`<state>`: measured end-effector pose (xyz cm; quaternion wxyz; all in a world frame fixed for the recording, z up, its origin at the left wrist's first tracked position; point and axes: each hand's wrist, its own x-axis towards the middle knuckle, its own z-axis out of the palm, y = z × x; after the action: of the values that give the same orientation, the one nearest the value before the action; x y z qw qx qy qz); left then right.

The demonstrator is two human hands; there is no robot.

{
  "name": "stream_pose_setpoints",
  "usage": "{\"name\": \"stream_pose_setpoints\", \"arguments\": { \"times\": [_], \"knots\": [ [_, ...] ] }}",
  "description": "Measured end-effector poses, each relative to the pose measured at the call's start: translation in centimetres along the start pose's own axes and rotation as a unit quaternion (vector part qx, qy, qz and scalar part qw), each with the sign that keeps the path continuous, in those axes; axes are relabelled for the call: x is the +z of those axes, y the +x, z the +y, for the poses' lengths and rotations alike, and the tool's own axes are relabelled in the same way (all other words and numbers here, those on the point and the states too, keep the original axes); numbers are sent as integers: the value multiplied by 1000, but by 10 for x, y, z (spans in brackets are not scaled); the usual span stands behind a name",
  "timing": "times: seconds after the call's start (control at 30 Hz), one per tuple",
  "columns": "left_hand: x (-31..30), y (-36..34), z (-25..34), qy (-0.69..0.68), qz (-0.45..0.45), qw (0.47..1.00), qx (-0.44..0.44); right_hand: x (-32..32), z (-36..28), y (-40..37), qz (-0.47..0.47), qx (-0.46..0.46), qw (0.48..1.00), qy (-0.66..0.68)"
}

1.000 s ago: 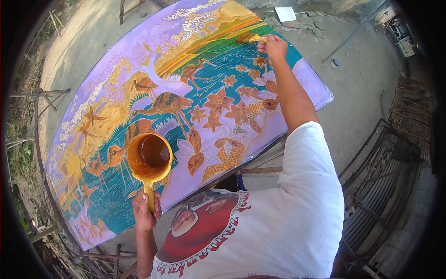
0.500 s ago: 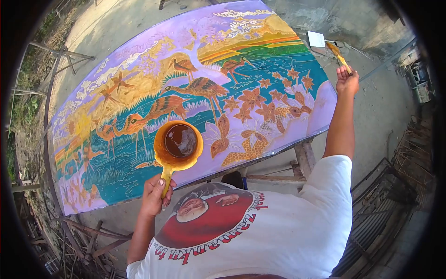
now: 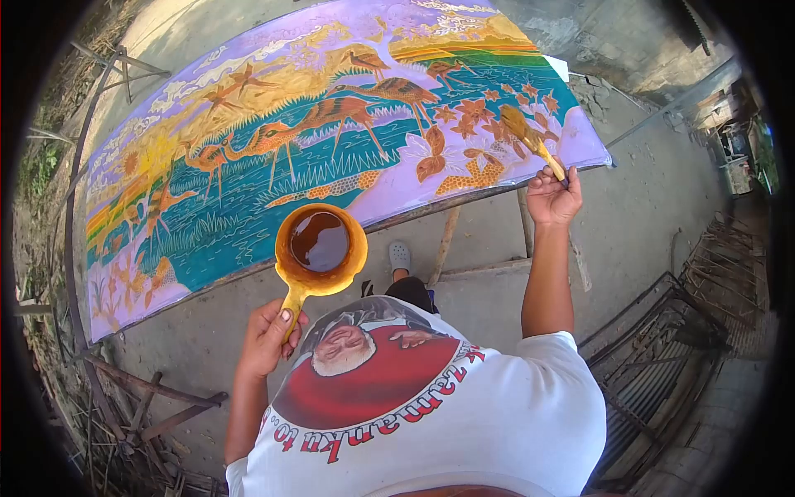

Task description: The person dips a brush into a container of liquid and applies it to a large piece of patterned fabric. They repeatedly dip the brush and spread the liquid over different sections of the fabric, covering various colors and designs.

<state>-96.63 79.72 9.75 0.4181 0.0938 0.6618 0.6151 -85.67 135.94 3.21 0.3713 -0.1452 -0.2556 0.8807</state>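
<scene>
A yellow plastic dipper with dark brown liquid in it is in my left hand, whose fingers wrap round its handle. The dipper overlaps the near edge of a large painted cloth showing birds, flowers and teal water. Between the fingers of my right hand is the handle of a wide paintbrush. Its brown-stained bristles point up and left, over the orange flowers at the cloth's right end.
The cloth is stretched on a frame with wooden supports. My shod foot stands on the concrete floor below its near edge. Dark metal bars and corrugated sheets lie at the right; wooden poles stand at lower left.
My right hand has brought the brush left and down, from beyond the cloth's right end to over its flowers. The dipper stays in my left hand, and a foot has come into view.
</scene>
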Motion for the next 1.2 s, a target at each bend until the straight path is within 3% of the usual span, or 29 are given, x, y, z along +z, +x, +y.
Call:
{"name": "stream_pose_setpoints", "arguments": {
  "times": [0.23,0.3,0.57,0.77,0.9,1.2],
  "knots": [
    [-45,-92,-67,1,51,998,-24,24,57,-102,52,58,997,-11],
    [-56,-110,-82,-4,50,999,-20,29,60,-124,2,79,997,-15],
    [-70,-146,-146,-31,126,991,-21,56,83,-161,-32,135,989,-48],
    [-48,-156,-174,-60,220,974,7,89,170,-189,-85,312,944,-72],
    [-30,-154,-187,-63,245,967,39,105,223,-219,-184,400,892,-101],
    [29,-136,-191,-32,279,959,-31,98,193,-268,-316,392,835,-220]
  ]
}}
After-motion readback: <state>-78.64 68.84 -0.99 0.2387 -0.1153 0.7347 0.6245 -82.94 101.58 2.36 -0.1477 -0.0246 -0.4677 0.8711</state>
